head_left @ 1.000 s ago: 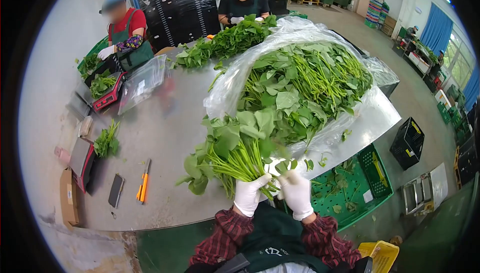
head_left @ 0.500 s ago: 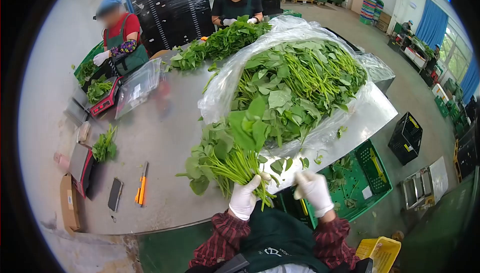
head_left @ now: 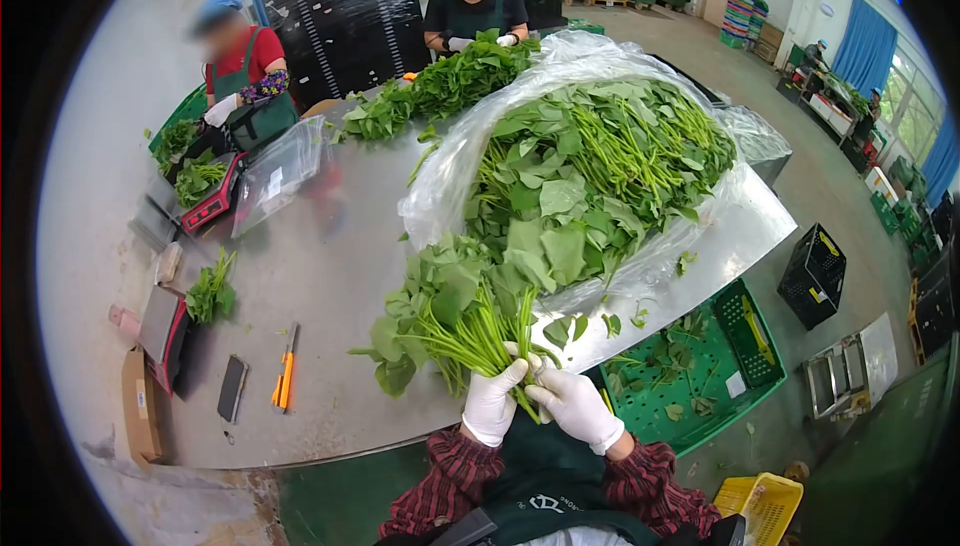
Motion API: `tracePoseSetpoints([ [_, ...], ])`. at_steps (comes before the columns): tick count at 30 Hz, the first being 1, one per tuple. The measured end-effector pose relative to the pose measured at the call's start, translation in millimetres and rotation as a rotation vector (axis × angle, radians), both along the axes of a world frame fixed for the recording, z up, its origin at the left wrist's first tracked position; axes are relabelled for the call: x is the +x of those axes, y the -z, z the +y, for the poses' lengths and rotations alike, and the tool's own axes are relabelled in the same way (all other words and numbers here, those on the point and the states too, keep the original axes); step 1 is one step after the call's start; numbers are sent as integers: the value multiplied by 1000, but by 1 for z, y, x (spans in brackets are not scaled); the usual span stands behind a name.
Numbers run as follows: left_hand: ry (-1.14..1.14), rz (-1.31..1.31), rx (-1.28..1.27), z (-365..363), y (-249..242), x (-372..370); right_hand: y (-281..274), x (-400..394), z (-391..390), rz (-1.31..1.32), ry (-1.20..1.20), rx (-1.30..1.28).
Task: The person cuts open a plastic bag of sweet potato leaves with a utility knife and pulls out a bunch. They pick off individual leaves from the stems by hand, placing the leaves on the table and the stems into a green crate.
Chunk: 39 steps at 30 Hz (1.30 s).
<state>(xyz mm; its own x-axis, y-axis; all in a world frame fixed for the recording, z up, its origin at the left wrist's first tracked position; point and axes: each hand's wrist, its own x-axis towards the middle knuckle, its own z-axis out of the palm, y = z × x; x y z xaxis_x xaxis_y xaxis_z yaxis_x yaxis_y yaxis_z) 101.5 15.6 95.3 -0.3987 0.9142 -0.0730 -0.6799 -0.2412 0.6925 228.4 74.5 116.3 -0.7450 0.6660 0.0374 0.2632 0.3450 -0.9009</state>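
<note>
two scales [head_left: 208,208] [head_left: 160,326], one yellow basket [head_left: 780,508]

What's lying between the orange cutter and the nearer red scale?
In the head view, a dark, phone-like slab lies on the metal tabletop between the orange cutter and the nearer scale.

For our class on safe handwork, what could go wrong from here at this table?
Stems could slip from the leafy green bunch, as the white-gloved left hand and white-gloved right hand hold it only near the stem ends.

The orange-handled knife lies loose on the grey metal table; its blade looks exposed and might nick a reaching hand.

The dark, flat phone-like object might get knocked, lying beside that knife.
</note>
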Motion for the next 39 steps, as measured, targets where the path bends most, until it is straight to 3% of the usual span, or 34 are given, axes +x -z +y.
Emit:
tracePoseSetpoints([
  [2,7,-45,3,0,-5,1,8,2,3,103,-28,119],
  [9,98,97,-16,-2,-11,-5,14,7,11,158,-84,154],
  [12,121,114,-23,-3,-3,-6,4,9,15,95,58,187],
  [14,121,123,-47,-3,-1,-4,-13,9,14,4,176,-191],
  [16,60,123,-83,-3,-2,-2,-11,11,12,-3,158,-160],
  [19,55,72,-16,-1,-2,-3,9,8,12,92,-15,284],
  [29,209,-104,2,-7,7,-18,4,4,10,176,-206,278],
  [36,127,-14,-72,-3,-9,-11,-6,-4,3,134,63,188],
  [39,76,47,-142,-3,-12,-6,-1,-8,2,132,74,601],
])
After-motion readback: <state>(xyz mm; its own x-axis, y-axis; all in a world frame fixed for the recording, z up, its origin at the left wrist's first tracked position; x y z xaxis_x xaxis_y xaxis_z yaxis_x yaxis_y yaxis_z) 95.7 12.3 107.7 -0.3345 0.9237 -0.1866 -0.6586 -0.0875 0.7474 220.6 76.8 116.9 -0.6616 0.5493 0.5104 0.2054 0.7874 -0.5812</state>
